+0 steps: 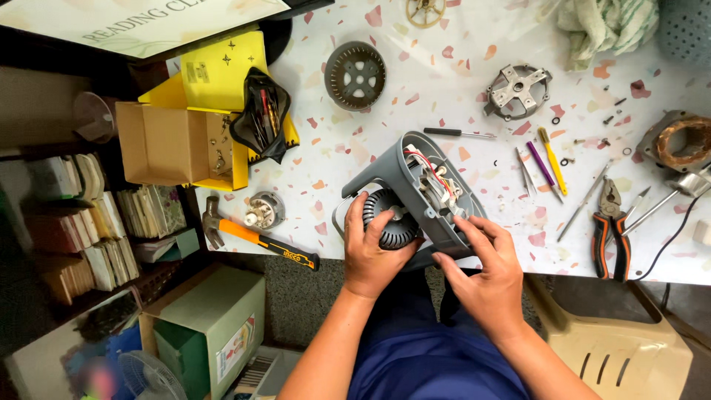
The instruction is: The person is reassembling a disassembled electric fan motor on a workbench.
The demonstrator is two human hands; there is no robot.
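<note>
Head view: left hand [374, 252] fingers gripping grey fan housing [404, 181]; right hand [485, 270] fingers pinching its edge.

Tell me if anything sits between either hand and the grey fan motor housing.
Nothing visible does. The left hand already grips the black vented motor end of the grey housing, and the right hand rests on its open side beside the wiring.

Bare forearms, no sleeves; blue garment below.
</note>
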